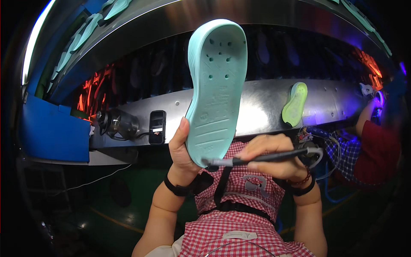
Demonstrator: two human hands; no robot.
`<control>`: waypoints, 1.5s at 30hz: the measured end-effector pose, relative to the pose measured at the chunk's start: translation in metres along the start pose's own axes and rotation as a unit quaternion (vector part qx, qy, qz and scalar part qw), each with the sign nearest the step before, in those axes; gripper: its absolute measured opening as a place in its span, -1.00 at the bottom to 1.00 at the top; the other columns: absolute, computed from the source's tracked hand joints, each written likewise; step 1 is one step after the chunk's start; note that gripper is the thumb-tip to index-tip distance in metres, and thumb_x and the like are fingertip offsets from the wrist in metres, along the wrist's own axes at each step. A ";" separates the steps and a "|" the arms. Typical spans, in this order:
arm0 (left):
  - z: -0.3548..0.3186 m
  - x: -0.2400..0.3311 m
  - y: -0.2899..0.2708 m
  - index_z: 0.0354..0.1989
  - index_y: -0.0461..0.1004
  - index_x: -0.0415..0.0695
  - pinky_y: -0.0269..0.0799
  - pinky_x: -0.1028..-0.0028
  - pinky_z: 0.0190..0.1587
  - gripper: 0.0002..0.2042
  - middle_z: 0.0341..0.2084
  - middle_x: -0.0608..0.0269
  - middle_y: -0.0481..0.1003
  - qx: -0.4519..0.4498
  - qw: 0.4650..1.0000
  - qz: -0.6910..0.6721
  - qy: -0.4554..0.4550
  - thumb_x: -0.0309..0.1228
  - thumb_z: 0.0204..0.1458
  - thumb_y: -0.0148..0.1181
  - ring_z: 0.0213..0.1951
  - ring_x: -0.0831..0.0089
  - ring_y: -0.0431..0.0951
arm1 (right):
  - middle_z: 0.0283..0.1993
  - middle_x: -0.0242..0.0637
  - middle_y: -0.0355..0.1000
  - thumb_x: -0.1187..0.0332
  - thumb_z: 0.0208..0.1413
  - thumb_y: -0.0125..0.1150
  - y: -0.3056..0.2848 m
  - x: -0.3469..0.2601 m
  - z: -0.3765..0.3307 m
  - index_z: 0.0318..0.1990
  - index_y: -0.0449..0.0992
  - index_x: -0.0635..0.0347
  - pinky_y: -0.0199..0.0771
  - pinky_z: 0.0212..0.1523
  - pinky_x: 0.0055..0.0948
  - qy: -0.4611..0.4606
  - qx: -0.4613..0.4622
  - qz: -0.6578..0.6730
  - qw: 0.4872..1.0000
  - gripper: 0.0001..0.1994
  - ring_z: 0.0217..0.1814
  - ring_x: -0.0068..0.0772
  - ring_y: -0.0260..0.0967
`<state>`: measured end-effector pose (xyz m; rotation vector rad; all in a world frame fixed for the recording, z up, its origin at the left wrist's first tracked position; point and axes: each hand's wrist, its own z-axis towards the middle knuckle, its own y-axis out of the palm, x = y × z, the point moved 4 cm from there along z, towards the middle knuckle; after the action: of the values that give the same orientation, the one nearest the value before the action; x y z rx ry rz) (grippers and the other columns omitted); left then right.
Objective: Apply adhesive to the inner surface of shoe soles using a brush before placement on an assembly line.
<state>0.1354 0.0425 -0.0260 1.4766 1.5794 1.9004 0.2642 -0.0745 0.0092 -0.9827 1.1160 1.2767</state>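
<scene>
My left hand (182, 147) is closed on a mint-green shoe sole (218, 103), gripping its lower left edge near the heel, with the thumb along its side. The sole stands nearly upright in view, its hollow inner face toward me, with small holes at the toe end and ridges near the heel. In my right hand (274, 156) is a slim brush (278, 156) with a black and grey handle and a grey tube curving off its rear. The brush's blurred tip is at the heel end of the sole; I cannot tell whether it touches.
A metal ledge (261, 103) runs behind the sole, bearing a yellow-green sole (295, 105), a black tray (157, 127) and a dark pot (117, 124). Beyond it lies a dark conveyor with red-glowing ends. A co-worker's arm (364, 118) is at right, a blue panel (60, 128) at left.
</scene>
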 end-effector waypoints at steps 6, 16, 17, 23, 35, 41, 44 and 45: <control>0.006 0.000 0.005 0.12 0.14 -0.30 0.37 0.29 0.01 -0.52 -0.08 -0.05 0.37 -0.012 0.990 -0.068 -0.120 -0.19 0.13 -0.22 -0.05 0.18 0.43 | -0.32 -0.13 0.50 0.52 -0.22 0.32 0.001 -0.022 -0.004 -0.35 0.54 0.30 0.46 -0.18 -0.39 -0.023 -0.079 -0.027 0.996 -0.80 -0.23 -0.25 0.47; 0.002 -0.008 0.013 0.04 0.24 -0.37 0.47 0.54 -0.23 -0.54 -0.18 0.01 0.41 -0.003 0.935 0.151 -0.322 -0.24 0.09 -0.02 -0.24 0.43 0.49 | -0.23 -0.16 0.48 0.52 -0.11 0.20 -0.015 -0.018 0.002 -0.24 0.50 0.24 0.45 -0.17 -0.40 -0.014 -0.235 -0.118 0.965 -0.79 -0.18 -0.20 0.45; 0.002 -0.008 0.012 0.04 0.24 -0.37 0.47 0.54 -0.23 -0.54 -0.18 0.01 0.41 -0.004 0.935 0.149 -0.323 -0.24 0.09 -0.02 -0.24 0.43 0.49 | -0.20 -0.20 0.47 0.50 -0.12 0.18 -0.016 -0.012 0.001 -0.21 0.48 0.20 0.42 -0.13 -0.39 -0.004 -0.241 -0.116 0.963 -0.76 -0.15 -0.21 0.43; -0.005 -0.003 0.009 0.04 0.24 -0.38 0.49 0.54 -0.24 -0.52 -0.19 -0.01 0.41 -0.001 0.923 0.140 -0.359 -0.22 0.08 0.01 -0.27 0.42 0.51 | -0.22 -0.19 0.49 0.47 -0.05 0.13 -0.023 -0.032 0.003 -0.25 0.50 0.23 0.45 -0.19 -0.41 -0.034 -0.241 -0.176 0.954 -0.83 -0.19 -0.23 0.47; -0.010 0.004 -0.019 0.04 0.23 -0.36 0.50 0.56 -0.27 -0.55 -0.22 0.02 0.42 0.016 0.915 0.219 -0.338 -0.23 0.09 -0.03 -0.26 0.46 0.52 | -0.19 -0.13 0.46 0.55 -0.13 0.17 -0.048 -0.010 -0.012 -0.23 0.45 0.28 0.45 -0.15 -0.36 -0.019 -0.214 -0.226 0.950 -0.77 -0.17 -0.15 0.44; -0.009 -0.011 -0.012 0.08 0.17 -0.35 0.49 0.41 -0.17 -0.53 -0.15 -0.07 0.39 0.035 0.953 0.104 -0.282 -0.23 0.11 -0.11 -0.20 0.31 0.51 | -0.24 -0.14 0.49 0.54 -0.08 0.20 -0.025 -0.007 -0.010 -0.18 0.49 0.31 0.44 -0.16 -0.57 0.065 -0.067 0.021 0.995 -0.75 -0.22 -0.46 0.45; -0.005 -0.025 -0.015 0.11 0.12 -0.33 0.45 0.33 -0.07 -0.52 -0.10 -0.14 0.35 0.051 0.967 -0.004 -0.249 -0.26 0.09 -0.14 -0.14 0.20 0.48 | -0.37 -0.21 0.49 0.51 -0.04 0.17 -0.013 0.031 -0.013 -0.21 0.51 0.31 0.42 -0.36 -0.67 0.157 0.020 0.034 0.987 -0.80 -0.38 -0.60 0.42; -0.004 -0.025 -0.018 0.11 0.12 -0.33 0.45 0.33 -0.07 -0.52 -0.10 -0.14 0.35 0.050 0.967 -0.003 -0.249 -0.26 0.09 -0.14 -0.14 0.20 0.48 | -0.41 -0.24 0.48 0.51 -0.03 0.15 -0.016 0.039 -0.014 -0.22 0.51 0.32 0.40 -0.42 -0.69 0.161 0.050 0.034 0.985 -0.81 -0.42 -0.63 0.40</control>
<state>0.1360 0.0288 -0.0541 1.8075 1.4457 1.3123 0.2776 -0.0812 -0.0323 -1.1086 1.4585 1.1290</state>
